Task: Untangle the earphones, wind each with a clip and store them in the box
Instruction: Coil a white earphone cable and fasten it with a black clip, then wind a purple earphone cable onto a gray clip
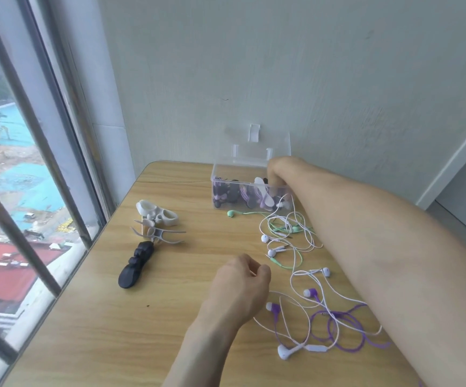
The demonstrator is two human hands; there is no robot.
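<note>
A clear plastic box (pixel 217 177) stands at the back of the table with its lid (pixel 254 148) up against the wall. Several wound earphones in purple, black and white lie inside. My right hand (pixel 277 170) reaches over the box's right end with fingers dipped inside; the fingertips are hidden, so I cannot tell whether they hold anything. My left hand (pixel 240 286) rests mid-table, fingers curled, thumb against forefinger, nothing visible in it. Right of it lie tangled earphones: a white and green knot (pixel 284 230) near the box and a purple and white one (pixel 323 322) nearer me.
Spare winding clips lie left of centre: white ones (pixel 156 216), a grey one (pixel 157 233) and a black stack (pixel 137 265). A window with bars (pixel 30 129) runs along the table's left edge. The wall stands right behind the box.
</note>
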